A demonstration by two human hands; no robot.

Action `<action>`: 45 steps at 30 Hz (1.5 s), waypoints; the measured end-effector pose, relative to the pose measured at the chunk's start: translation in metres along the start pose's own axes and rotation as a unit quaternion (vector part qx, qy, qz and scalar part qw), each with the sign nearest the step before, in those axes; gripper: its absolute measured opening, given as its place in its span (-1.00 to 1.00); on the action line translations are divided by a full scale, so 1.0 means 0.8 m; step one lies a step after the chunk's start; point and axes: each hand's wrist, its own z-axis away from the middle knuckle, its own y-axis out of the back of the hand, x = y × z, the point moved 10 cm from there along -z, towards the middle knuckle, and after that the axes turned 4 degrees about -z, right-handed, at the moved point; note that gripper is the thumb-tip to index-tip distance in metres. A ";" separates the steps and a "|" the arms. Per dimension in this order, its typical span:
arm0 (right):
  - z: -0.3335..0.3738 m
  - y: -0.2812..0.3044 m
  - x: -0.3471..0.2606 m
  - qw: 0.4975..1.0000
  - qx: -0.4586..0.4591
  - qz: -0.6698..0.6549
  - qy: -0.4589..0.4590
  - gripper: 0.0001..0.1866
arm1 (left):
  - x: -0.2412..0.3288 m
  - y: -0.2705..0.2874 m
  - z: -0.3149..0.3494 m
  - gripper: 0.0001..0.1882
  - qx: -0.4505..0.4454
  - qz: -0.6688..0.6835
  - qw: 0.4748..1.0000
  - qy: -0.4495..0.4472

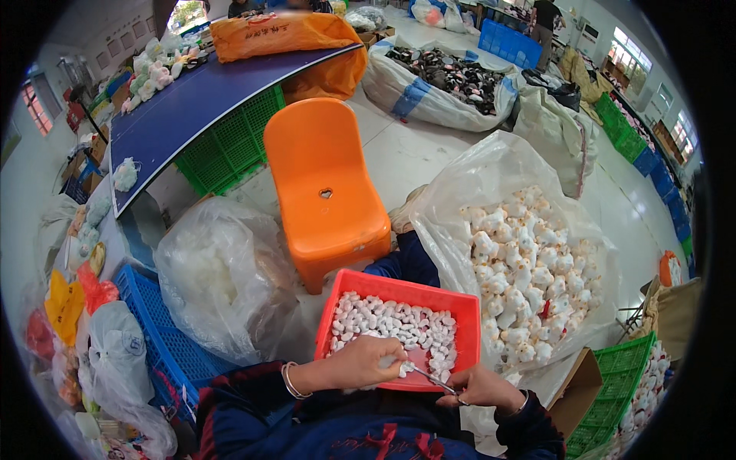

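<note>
Over the near edge of a red plastic tray (473, 337), my left hand (366, 363) pinches a small white plush piece (406, 369). My right hand (484, 388), closed, holds a slim metal tool (432, 377) that looks like forceps or scissors. Its tip meets the piece at my left fingertips; whether it goes inside cannot be seen. Many similar small white pieces (391, 316) lie in the tray, spread along its far side and right part. The red bottom shows bare near my hands.
An orange chair (326, 176) stands just beyond the tray. At right, a clear plastic bag (468, 180) holds white plush toys (529, 276); at left, another bag (222, 268) holds white fluff beside a blue crate (165, 337). A cardboard box (576, 391) and green crate (621, 399) stand near right.
</note>
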 end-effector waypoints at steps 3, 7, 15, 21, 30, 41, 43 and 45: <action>-0.011 0.009 0.022 0.995 0.053 -0.084 0.004 -0.55 | 0.036 0.006 0.005 -0.84 0.113 -0.166 0.961 -0.192; -0.021 0.018 0.007 0.981 0.102 -0.161 0.021 -0.60 | 0.017 0.021 -0.008 -0.68 0.150 -0.100 0.971 -0.159; -0.018 0.046 -0.014 0.981 0.179 -0.052 0.045 -0.62 | -0.043 0.033 -0.035 -0.71 0.080 0.217 0.969 0.086; -0.016 0.062 -0.024 0.972 0.226 0.029 0.061 -0.66 | -0.034 0.046 -0.048 -0.82 0.082 0.114 0.985 0.103; -0.028 0.042 -0.006 0.979 0.185 -0.069 0.050 -0.66 | -0.003 0.070 -0.053 -0.91 0.240 -0.073 0.963 -0.092; -0.045 0.015 -0.010 0.971 0.188 -0.138 0.058 -0.57 | -0.046 0.052 -0.064 -0.90 0.212 0.178 0.959 0.056; -0.044 0.017 -0.020 0.963 0.219 -0.117 0.105 -0.52 | -0.051 0.053 -0.064 -0.90 0.212 0.223 0.949 0.071; -0.044 0.016 -0.028 0.961 0.224 -0.102 0.123 -0.50 | -0.057 0.050 -0.061 -0.92 0.216 0.238 0.942 0.096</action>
